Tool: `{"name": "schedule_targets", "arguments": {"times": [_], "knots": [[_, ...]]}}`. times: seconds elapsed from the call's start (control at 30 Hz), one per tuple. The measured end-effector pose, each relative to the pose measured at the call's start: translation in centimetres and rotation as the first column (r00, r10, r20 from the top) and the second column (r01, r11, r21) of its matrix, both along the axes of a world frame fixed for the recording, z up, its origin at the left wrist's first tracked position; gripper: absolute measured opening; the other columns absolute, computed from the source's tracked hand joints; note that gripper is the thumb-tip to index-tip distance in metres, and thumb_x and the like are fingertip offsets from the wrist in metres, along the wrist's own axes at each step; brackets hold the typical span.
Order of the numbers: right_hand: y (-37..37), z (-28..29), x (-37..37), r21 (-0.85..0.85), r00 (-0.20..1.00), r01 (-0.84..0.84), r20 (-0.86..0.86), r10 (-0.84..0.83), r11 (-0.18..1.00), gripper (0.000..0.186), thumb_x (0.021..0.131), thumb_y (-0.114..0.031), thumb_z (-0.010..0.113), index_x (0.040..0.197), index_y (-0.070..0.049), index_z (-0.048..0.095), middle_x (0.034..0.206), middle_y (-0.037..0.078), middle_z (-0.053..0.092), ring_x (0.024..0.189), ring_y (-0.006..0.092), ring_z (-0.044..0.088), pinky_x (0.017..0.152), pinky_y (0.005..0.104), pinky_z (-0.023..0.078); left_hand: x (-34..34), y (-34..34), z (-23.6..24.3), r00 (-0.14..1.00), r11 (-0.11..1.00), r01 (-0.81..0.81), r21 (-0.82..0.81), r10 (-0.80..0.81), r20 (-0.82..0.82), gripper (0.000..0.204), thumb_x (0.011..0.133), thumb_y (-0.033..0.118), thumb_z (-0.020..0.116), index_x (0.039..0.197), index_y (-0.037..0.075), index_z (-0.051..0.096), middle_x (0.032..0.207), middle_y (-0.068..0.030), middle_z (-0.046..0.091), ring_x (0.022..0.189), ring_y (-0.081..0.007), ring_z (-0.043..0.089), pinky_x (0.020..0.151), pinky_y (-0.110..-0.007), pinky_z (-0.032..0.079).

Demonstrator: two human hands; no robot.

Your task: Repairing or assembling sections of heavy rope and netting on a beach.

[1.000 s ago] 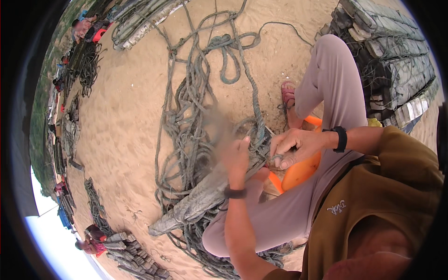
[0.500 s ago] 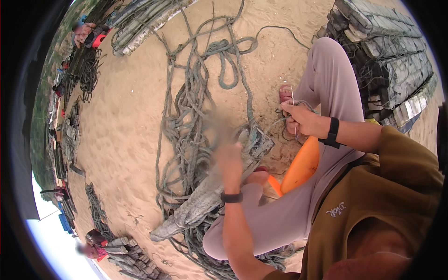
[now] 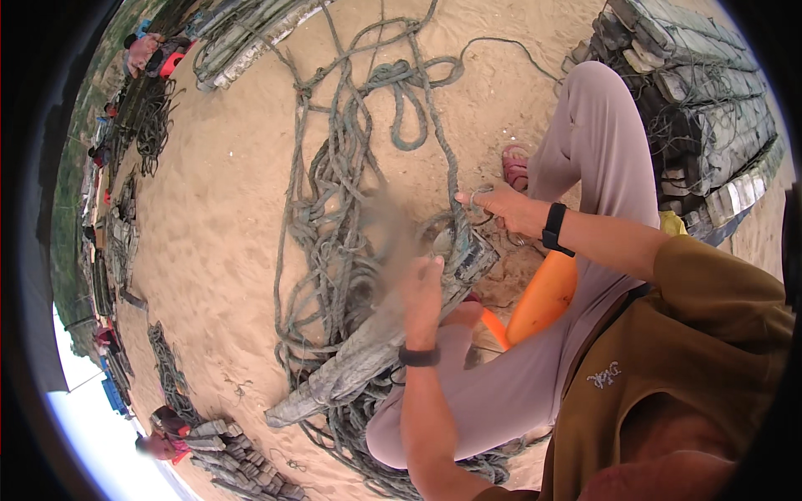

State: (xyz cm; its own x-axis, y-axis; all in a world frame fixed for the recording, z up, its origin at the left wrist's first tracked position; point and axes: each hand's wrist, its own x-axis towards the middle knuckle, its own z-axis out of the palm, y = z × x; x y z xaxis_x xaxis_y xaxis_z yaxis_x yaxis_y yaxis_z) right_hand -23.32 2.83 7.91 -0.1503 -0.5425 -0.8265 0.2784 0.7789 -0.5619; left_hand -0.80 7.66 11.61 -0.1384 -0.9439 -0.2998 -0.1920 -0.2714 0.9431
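I sit on sand with a flat grey net-covered bundle (image 3: 376, 351) lying across my lap and the rope pile. My left hand (image 3: 423, 292) is raised at the bundle's upper end, its fingertips blurred, so its grip is unclear. My right hand (image 3: 504, 209) is stretched out above the bundle's end (image 3: 468, 255), pinching a loop of thin line (image 3: 479, 198). An orange float (image 3: 543, 296) rests between my legs, just under my right forearm.
A tangle of thick grey-green ropes (image 3: 342, 192) spreads over the sand ahead. My sandalled foot (image 3: 515, 167) is beside it. Stacks of flat grey cages stand at upper right (image 3: 693, 100) and lower left (image 3: 225, 451). Other people sit at upper left (image 3: 146, 50) and lower left (image 3: 159, 442).
My right hand has left the bundle beside my left hand and moved up and away toward my foot, drawing the thin line out. My left hand stayed at the bundle.
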Motion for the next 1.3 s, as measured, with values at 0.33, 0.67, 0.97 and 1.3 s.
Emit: {"name": "schedule_targets", "arguments": {"times": [0.33,0.67,0.97,1.3], "knots": [[7.7,6.0,-1.9,-0.039,0.936,-0.069,0.342,0.078,0.997,0.026,0.077,-0.017,0.078,0.079,-0.007,0.055,0.067,0.002,0.050,0.050,0.0106,0.040,0.039,0.0257,0.025,0.6,0.3,-0.8,0.985,0.989,-0.150,-0.009,0.148,-0.091,0.012,0.091,0.014,0.063,0.087,0.004,0.059,0.076,0.0060,0.049,0.070,-0.0029,0.039,0.064,-0.020,0.033],[4.0,8.3,4.7,-0.642,0.683,-0.723,-0.719,0.128,0.253,0.061,0.079,-0.020,0.070,0.129,0.004,0.044,0.089,0.013,0.067,0.074,0.0241,0.064,0.063,0.0358,0.049,0.8,1.1,-0.3,0.996,0.985,-0.047,-0.168,0.035,-0.076,0.008,0.094,0.011,0.057,0.092,0.003,0.056,0.080,0.0056,0.050,0.073,-0.0039,0.040,0.067,-0.020,0.035],[1.8,8.6,3.9,-0.544,0.806,-0.571,-0.225,0.548,0.615,0.045,0.073,-0.010,0.060,0.116,0.000,0.053,0.068,0.010,0.058,0.063,0.0242,0.058,0.060,0.0393,0.045,0.4,1.0,0.0,0.985,0.954,0.103,-0.280,-0.058,0.162,0.023,0.087,0.014,0.070,0.096,0.001,0.053,0.082,-0.0018,0.056,0.073,-0.0099,0.047,0.068,-0.027,0.043],[-0.5,6.1,4.2,-0.480,0.658,-0.746,-0.634,0.406,0.461,0.025,0.078,-0.007,0.054,0.101,0.000,0.052,0.071,0.013,0.058,0.062,0.0238,0.056,0.059,0.0399,0.043,-1.0,1.6,-0.4,0.920,0.921,0.141,-0.364,0.013,0.392,0.043,0.069,0.015,0.083,0.097,0.001,0.054,0.089,-0.0135,0.052,0.080,-0.0280,0.055,0.069,-0.038,0.047]]}}
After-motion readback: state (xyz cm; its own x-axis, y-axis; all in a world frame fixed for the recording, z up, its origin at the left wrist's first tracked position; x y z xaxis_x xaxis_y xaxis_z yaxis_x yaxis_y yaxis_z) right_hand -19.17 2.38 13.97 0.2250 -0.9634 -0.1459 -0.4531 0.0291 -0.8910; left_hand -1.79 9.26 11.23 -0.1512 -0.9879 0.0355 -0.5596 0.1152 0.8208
